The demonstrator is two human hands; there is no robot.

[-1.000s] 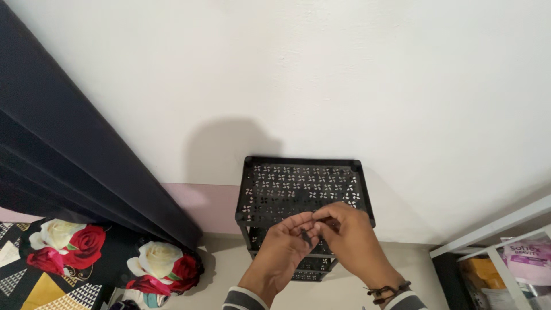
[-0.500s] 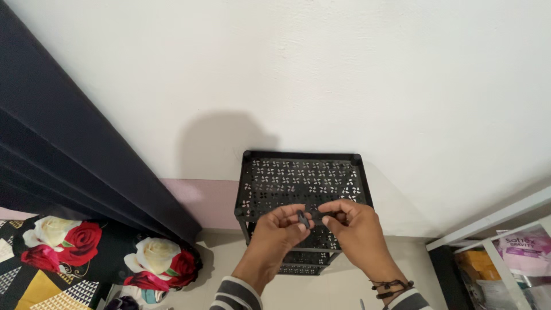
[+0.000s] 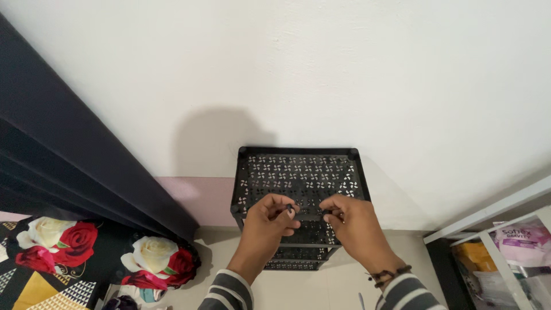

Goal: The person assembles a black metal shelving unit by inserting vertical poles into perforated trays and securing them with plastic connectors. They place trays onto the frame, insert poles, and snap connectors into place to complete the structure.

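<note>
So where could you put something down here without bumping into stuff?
The rear of the black perforated rack's top shelf, by the white wall, is bare. So is the floor strip between the rack and the rose-print fabric. The shelf's front edge is crowded: the left hand and right hand each pinch a small dark piece there.

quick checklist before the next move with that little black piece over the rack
1. Left hand pinching one end of the small black piece: ok.
2. Right hand pinching the other end: ok.
3. Piece pulled straight between the hands: cannot tell, it blends into the dark shelf.
4. Black rack upright against the white wall: ok.
5. Top shelf bare under the hands: ok where it shows.
6. Dark curtain apart from the rack: ok.
</note>
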